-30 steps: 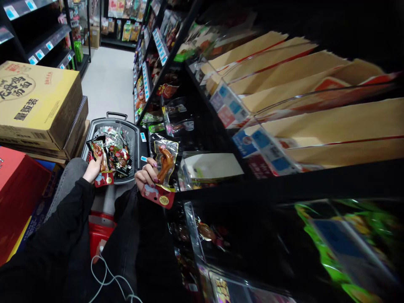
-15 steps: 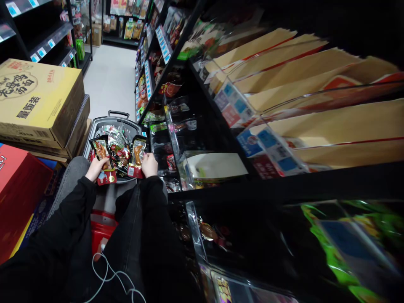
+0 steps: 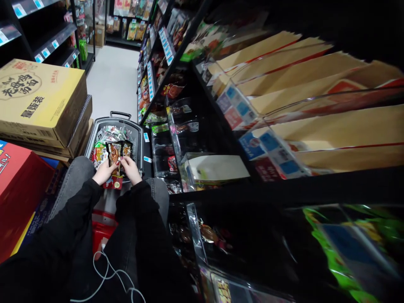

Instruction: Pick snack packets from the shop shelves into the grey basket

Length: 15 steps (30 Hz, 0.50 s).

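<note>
My left hand (image 3: 104,171) is closed on a black snack packet (image 3: 114,152) with a brown piece of food showing on its front and a red lower end. Close beside it, my right hand (image 3: 131,170) grips a second black snack packet (image 3: 127,148), which partly overlaps the first. Both packets are held over the near part of a grey shopping basket (image 3: 140,139). Inside the basket lie clear and silvery packets (image 3: 113,134) at the far side and red and yellow packets (image 3: 100,155) at the left.
Stacked cartons, a yellow one (image 3: 38,101) on top, stand to the left above a red box (image 3: 22,185). Black shelves (image 3: 221,198) with clear dividers and brown paper bags (image 3: 331,122) rise on the right. A white cable (image 3: 109,273) hangs by my legs.
My two hands have come together. The right hand has moved left with its packet, bringing it against the one in my left hand; the left hand has shifted slightly right.
</note>
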{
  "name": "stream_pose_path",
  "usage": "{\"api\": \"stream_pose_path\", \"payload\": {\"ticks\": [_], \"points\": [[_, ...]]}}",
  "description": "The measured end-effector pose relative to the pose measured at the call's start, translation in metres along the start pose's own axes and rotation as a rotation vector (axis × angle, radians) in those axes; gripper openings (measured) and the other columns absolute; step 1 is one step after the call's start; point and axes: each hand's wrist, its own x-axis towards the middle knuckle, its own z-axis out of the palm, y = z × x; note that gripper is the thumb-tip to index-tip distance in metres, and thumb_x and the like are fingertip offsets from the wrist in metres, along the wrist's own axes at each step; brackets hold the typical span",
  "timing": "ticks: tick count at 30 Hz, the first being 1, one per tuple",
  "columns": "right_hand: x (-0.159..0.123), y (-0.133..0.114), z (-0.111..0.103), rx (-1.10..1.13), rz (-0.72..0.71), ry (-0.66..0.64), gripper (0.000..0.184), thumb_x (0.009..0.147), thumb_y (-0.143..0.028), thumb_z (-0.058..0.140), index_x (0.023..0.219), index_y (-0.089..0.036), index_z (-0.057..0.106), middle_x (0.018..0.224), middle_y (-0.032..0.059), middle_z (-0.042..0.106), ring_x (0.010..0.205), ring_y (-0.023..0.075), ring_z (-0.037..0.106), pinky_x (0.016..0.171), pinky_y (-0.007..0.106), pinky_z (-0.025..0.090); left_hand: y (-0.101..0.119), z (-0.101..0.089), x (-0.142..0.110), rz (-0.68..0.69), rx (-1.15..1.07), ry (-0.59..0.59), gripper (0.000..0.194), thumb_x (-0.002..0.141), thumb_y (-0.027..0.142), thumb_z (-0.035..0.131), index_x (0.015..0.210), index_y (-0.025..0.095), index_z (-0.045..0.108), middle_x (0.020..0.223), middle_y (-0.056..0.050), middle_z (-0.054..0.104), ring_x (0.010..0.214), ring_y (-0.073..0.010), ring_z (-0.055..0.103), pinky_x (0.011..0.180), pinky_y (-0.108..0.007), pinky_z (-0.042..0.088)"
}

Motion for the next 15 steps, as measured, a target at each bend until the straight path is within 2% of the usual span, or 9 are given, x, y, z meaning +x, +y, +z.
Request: {"api": "stream_pose_path", "payload": {"ticks": [3,5,7,8,10,12,14,15], "points": [[0.001,0.003,0.012,0.162,-0.009,0.003,0.028,0.08,-0.035,0.044,0.099,-0.016,0.052,0.1,0.0064,0.063,0.087,0.0127,0.06,0.079,0.025,0.049,-0.006,0.01,-0.004,0.079,0.178,-0.028,0.036,0.075,0.029,0.06,0.107,0.013,0.06,0.115,-0.014,0.058,0.119,-0.027,0.045,0.107,-0.04,0.028],[0.002,0.004,0.012,0.302,-0.002,0.008,0.028,0.079,-0.034,0.045,0.101,-0.016,0.05,0.102,0.0061,0.062,0.089,0.0131,0.06,0.081,0.025,0.048,-0.007,0.014,-0.007,0.073,0.193,-0.077,0.043,0.077,0.029,0.057,0.117,0.013,0.057,0.127,-0.016,0.05,0.129,-0.0259,0.036,0.11,-0.038,0.022],[0.003,0.003,0.005,0.472,-0.015,0.021,0.025,0.079,-0.033,0.047,0.098,-0.017,0.049,0.095,0.0039,0.063,0.081,0.0125,0.06,0.076,0.025,0.048,-0.004,0.014,-0.01,0.107,0.141,-0.154,0.046,0.076,0.031,0.059,0.12,0.015,0.056,0.136,-0.014,0.043,0.133,-0.024,0.03,0.112,-0.034,0.02],[0.003,0.001,0.001,0.562,-0.029,0.025,0.023,0.079,-0.033,0.047,0.096,-0.018,0.048,0.088,0.0019,0.062,0.073,0.0117,0.059,0.071,0.025,0.048,-0.001,0.013,-0.011,0.142,0.103,-0.189,0.046,0.076,0.034,0.059,0.119,0.017,0.057,0.138,-0.012,0.041,0.132,-0.0237,0.032,0.111,-0.033,0.023],[0.001,-0.003,-0.01,0.713,-0.07,0.005,0.019,0.081,-0.037,0.046,0.09,-0.02,0.046,0.071,-0.0032,0.057,0.055,0.009,0.051,0.058,0.023,0.044,0.007,0.008,-0.011,0.177,-0.002,-0.182,0.048,0.078,0.044,0.057,0.12,0.019,0.057,0.137,-0.011,0.042,0.119,-0.0238,0.047,0.101,-0.034,0.039],[-0.003,-0.008,-0.019,0.894,-0.194,-0.109,0.021,0.081,-0.041,0.049,0.081,-0.021,0.043,0.055,-0.0086,0.045,0.039,0.0057,0.035,0.046,0.02,0.036,0.015,0.003,-0.008,0.118,-0.116,-0.065,0.051,0.082,0.049,0.049,0.122,0.018,0.054,0.132,-0.013,0.047,0.093,-0.0187,0.061,0.079,-0.031,0.052],[-0.007,-0.01,-0.027,1.062,-0.341,-0.24,0.029,0.081,-0.043,0.052,0.071,-0.022,0.035,0.044,-0.0126,0.029,0.031,0.0034,0.017,0.037,0.017,0.025,0.022,-0.002,-0.004,-0.019,-0.191,0.088,0.046,0.087,0.044,0.04,0.121,0.014,0.052,0.124,-0.014,0.053,0.067,-0.0104,0.06,0.06,-0.024,0.052],[-0.008,-0.011,-0.03,1.127,-0.396,-0.291,0.034,0.082,-0.043,0.052,0.067,-0.022,0.03,0.041,-0.0138,0.022,0.029,0.0028,0.009,0.034,0.017,0.02,0.025,-0.003,-0.003,-0.085,-0.2,0.128,0.043,0.09,0.039,0.036,0.119,0.012,0.053,0.12,-0.014,0.056,0.06,-0.0075,0.058,0.055,-0.022,0.051]]}}
